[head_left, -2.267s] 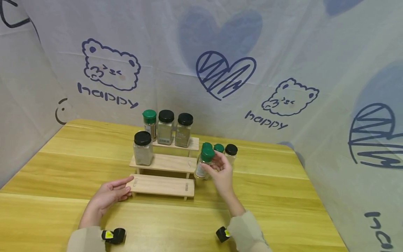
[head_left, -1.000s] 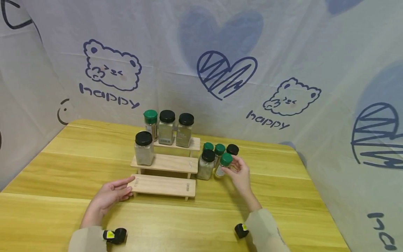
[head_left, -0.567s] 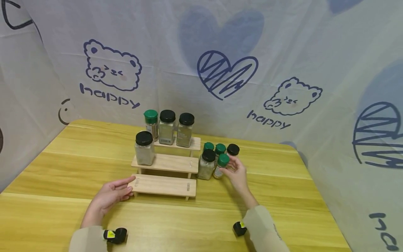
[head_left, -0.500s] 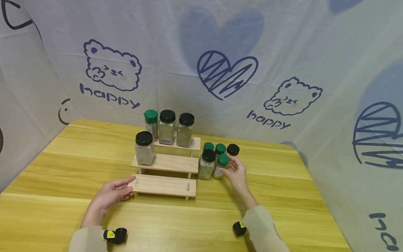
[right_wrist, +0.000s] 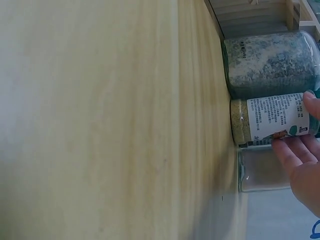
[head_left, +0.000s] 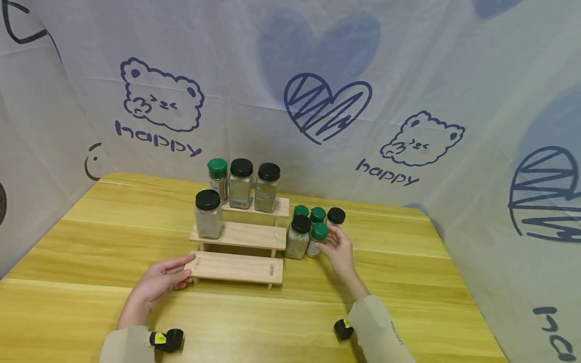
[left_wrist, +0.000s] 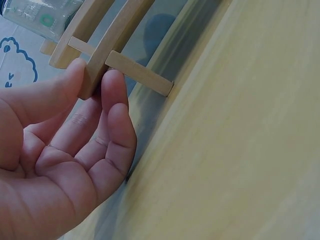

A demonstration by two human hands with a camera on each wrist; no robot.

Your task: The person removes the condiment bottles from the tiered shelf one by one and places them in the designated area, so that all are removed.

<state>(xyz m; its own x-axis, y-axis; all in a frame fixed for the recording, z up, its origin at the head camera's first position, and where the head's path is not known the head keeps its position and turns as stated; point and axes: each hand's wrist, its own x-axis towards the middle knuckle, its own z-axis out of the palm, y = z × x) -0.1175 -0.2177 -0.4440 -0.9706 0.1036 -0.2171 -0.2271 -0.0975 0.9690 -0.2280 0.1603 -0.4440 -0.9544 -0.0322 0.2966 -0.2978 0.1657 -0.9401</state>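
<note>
My left hand [head_left: 156,282] pinches the left end of the lowest board of a three-step wooden rack [head_left: 236,266]; the left wrist view shows the thumb over the board [left_wrist: 97,70] and fingers below. At the rack's right, my right hand [head_left: 337,249] grips a small green-capped spice jar [head_left: 320,233] between thumb and fingers. The jar is upright, and the right wrist view shows its printed label [right_wrist: 277,117] and yellowish contents. Close on its left stands a larger black-capped jar [head_left: 297,239] with grey-green contents. Two green-capped jars [head_left: 317,215] and a black-capped one [head_left: 336,217] stand behind.
The top step holds a green-capped jar [head_left: 218,179] and two black-capped jars [head_left: 268,189]. A black-capped jar [head_left: 208,214] stands at the middle step's left end. A printed cloth [head_left: 254,101] hangs behind the wooden table [head_left: 254,322].
My right hand has carried the green-capped jar rightward, then slightly back left, beside the larger black-capped jar, which has come into view. My left hand stays at the rack.
</note>
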